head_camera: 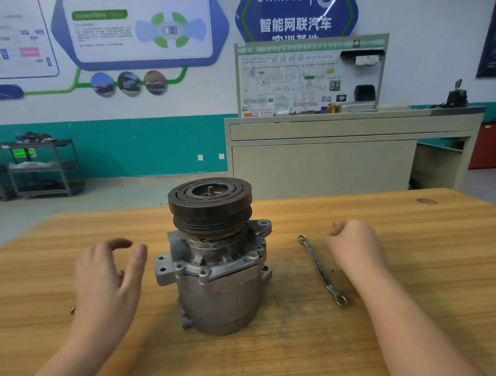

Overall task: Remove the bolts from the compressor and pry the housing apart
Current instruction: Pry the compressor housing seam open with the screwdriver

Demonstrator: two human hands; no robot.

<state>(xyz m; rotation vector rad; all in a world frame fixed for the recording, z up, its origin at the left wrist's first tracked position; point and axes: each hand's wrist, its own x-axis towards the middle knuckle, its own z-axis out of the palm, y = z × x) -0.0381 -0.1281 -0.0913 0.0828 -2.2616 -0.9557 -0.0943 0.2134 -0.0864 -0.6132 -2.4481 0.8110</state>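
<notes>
Bench [278, 358]: light wooden top with a streaky grain, rubbed dark around the compressor.
Compressor [216, 264]: stands upright on the bench near its middle, black grooved pulley on top, grey metal body below.
Wrench [321, 268]: flat on the bench just right of the compressor, a ring at each end, lying slantwise.
Small object [73, 311]: on the bench well left of the compressor; too small to tell what.
Dark mark [427, 201]: far right of the compressor, near the back edge.

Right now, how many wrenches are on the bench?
1. A double-ended ring wrench lies flat on the wooden table, between the compressor and the right hand, untouched. Anything behind the compressor would be hidden.
</notes>
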